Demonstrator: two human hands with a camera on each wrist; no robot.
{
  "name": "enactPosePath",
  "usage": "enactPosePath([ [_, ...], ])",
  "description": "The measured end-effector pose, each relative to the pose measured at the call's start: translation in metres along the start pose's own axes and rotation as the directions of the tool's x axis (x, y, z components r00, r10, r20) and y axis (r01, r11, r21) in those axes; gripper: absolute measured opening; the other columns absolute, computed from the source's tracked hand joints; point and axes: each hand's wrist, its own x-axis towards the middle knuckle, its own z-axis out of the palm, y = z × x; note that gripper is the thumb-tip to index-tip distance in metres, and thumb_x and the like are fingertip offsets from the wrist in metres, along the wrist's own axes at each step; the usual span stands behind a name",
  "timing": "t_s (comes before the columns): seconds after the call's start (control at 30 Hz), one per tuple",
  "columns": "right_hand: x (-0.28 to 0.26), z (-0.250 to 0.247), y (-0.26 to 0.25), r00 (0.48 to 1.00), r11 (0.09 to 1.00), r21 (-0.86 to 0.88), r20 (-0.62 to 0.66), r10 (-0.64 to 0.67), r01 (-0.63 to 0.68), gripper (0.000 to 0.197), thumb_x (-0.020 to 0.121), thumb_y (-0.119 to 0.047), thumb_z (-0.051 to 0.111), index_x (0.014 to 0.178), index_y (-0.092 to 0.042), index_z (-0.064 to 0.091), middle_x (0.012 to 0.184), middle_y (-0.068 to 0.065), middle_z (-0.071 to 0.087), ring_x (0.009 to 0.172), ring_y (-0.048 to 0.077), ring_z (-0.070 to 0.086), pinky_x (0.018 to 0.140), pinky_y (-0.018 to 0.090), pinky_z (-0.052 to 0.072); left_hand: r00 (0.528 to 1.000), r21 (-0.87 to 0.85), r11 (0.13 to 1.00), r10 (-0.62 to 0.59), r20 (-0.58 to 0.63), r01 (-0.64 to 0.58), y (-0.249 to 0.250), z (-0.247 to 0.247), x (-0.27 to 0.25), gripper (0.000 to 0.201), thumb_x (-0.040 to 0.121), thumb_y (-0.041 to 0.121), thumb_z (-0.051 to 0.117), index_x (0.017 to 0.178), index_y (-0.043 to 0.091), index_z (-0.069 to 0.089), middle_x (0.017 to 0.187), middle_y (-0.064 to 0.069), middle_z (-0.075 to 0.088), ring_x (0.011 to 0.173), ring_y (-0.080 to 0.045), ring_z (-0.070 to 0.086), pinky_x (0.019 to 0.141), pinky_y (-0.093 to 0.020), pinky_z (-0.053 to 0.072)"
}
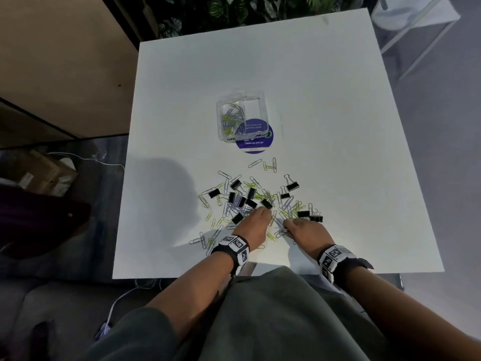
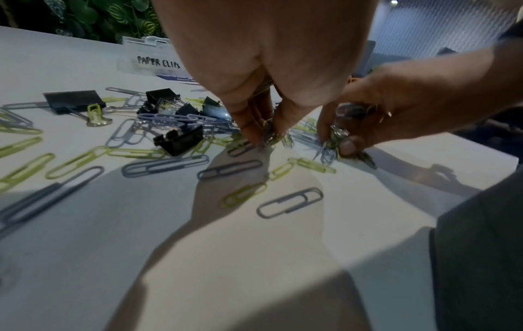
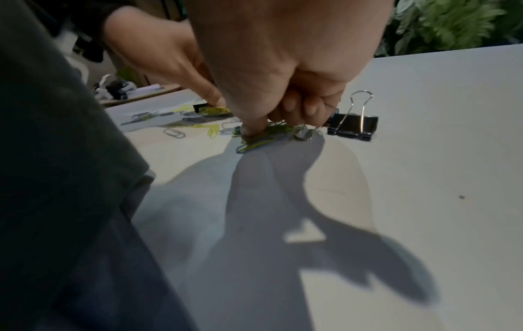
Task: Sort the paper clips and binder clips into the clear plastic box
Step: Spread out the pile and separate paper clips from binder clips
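Observation:
A scattered pile of grey and yellow-green paper clips (image 1: 260, 201) and black binder clips (image 1: 292, 186) lies on the white table (image 1: 338, 113) near its front edge. My left hand (image 1: 256, 220) (image 2: 266, 134) reaches down into the pile and pinches a small bunch of paper clips. My right hand (image 1: 299, 226) (image 3: 271, 127) is beside it, fingers curled round a bunch of paper clips (image 2: 332, 143). A black binder clip (image 3: 353, 125) stands just right of the right hand. The clear plastic box (image 1: 242, 117), labelled "PAPER CLIPS" (image 2: 158, 62), sits further back with several paper clips in its left compartment.
A round blue sticker (image 1: 256, 142) lies partly under the box. Leafy plants (image 1: 234, 11) stand behind the table's far edge. On the floor at left are cardboard boxes (image 1: 44, 175) and a white cable (image 1: 86, 158). My lap in grey cloth (image 1: 273, 321) meets the table's front edge.

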Motion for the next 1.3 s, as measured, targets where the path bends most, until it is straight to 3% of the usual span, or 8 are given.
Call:
enactPosePath([
  [0.17, 0.006, 0.000, 0.005, 0.996, 0.995, -0.042, -0.017, -0.087, 0.086, 0.024, 0.079, -0.019, 0.070, 0.096, -0.015, 0.053, 0.071, 0.003, 0.061, 0.057, 0.021, 0.056, 0.045, 0.030, 0.045, 0.994, -0.151, 0.987, -0.060, -0.091, 0.046, -0.012, -0.018, 0.001, 0.024, 0.084, -0.011, 0.038, 0.085, 0.012, 0.040, 0.089, -0.001, 0.042, 0.073, -0.018, 0.039, 0.065, -0.028, 0.031],
  [0.37, 0.032, -0.045, 0.000, 0.986, 0.973, 0.224, -0.164, -0.025, 0.062, 0.015, 0.095, -0.025, 0.049, 0.102, -0.013, 0.053, 0.091, 0.007, 0.065, 0.072, 0.026, 0.059, 0.058, 0.032, 0.048, 0.921, -0.415, 0.904, -0.245, -0.302, 0.104, -0.050, -0.065, 0.027, 0.019, 0.088, -0.006, 0.038, 0.078, 0.008, 0.046, 0.082, -0.012, 0.056, 0.074, -0.026, 0.052, 0.065, -0.038, 0.043],
  [0.47, 0.062, -0.078, -0.003, 0.974, 0.896, 0.442, -0.186, 0.129, -0.034, 0.017, 0.099, -0.032, 0.041, 0.104, -0.018, 0.048, 0.088, 0.002, 0.063, 0.071, 0.021, 0.059, 0.063, 0.035, 0.050, 0.876, -0.568, 0.808, -0.380, -0.296, 0.159, -0.070, -0.103, 0.054, 0.024, 0.088, -0.004, 0.038, 0.074, 0.013, 0.045, 0.082, -0.008, 0.060, 0.073, -0.019, 0.054, 0.065, -0.029, 0.045],
  [0.57, 0.105, -0.114, -0.006, 0.957, 0.749, 0.661, -0.185, 0.226, -0.049, 0.014, 0.098, -0.036, 0.042, 0.097, -0.022, 0.044, 0.082, -0.004, 0.060, 0.069, 0.010, 0.057, 0.061, 0.021, 0.045, 0.834, -0.764, 0.616, -0.513, -0.204, 0.192, -0.087, -0.138, 0.085, 0.032, 0.087, -0.007, 0.038, 0.067, 0.018, 0.036, 0.075, -0.004, 0.056, 0.068, -0.019, 0.052, 0.061, -0.030, 0.047],
  [0.67, 0.154, -0.144, -0.010, 0.944, 0.673, 0.739, -0.192, 0.267, -0.040, 0.016, 0.099, -0.029, 0.043, 0.094, -0.014, 0.042, 0.076, -0.005, 0.053, 0.065, 0.010, 0.049, 0.055, 0.013, 0.034, 0.801, -0.809, 0.540, -0.578, -0.157, 0.232, -0.102, -0.168, 0.112, 0.033, 0.087, -0.008, 0.042, 0.066, 0.016, 0.035, 0.077, -0.011, 0.056, 0.067, -0.022, 0.054, 0.061, -0.033, 0.052],
  [0.87, 0.244, -0.170, -0.011, 0.943, 0.599, 0.786, -0.065, 0.326, -0.153, 0.024, 0.100, -0.028, 0.041, 0.091, -0.006, 0.040, 0.073, 0.001, 0.047, 0.071, 0.020, 0.045, 0.056, 0.028, 0.034, 0.787, -0.709, 0.602, -0.607, -0.106, 0.369, -0.125, -0.202, 0.157, 0.025, 0.080, -0.005, 0.048, 0.067, 0.015, 0.041, 0.082, -0.017, 0.061, 0.084, -0.035, 0.069, 0.076, -0.048, 0.059],
  [1.0, 0.286, -0.167, -0.007, 0.923, 0.618, 0.733, 0.036, 0.382, -0.284, 0.026, 0.095, -0.032, 0.045, 0.099, -0.007, 0.048, 0.093, 0.014, 0.063, 0.087, 0.031, 0.059, 0.077, 0.039, 0.047, 0.800, -0.605, 0.689, -0.584, -0.137, 0.400, -0.129, -0.216, 0.176, 0.023, 0.080, -0.003, 0.048, 0.071, 0.017, 0.049, 0.081, -0.005, 0.061, 0.082, -0.027, 0.063, 0.072, -0.035, 0.054],
  [1.3, 0.310, -0.176, -0.020, 0.910, 0.769, 0.491, 0.160, 0.382, -0.409, 0.022, 0.084, -0.012, 0.054, 0.095, 0.002, 0.067, 0.098, 0.019, 0.068, 0.094, 0.034, 0.063, 0.067, 0.029, 0.045, 0.802, -0.579, 0.706, -0.580, -0.143, 0.408, -0.130, -0.224, 0.188, 0.024, 0.081, -0.002, 0.049, 0.089, 0.008, 0.070, 0.099, -0.011, 0.068, 0.091, -0.026, 0.065, 0.080, -0.033, 0.056],
])
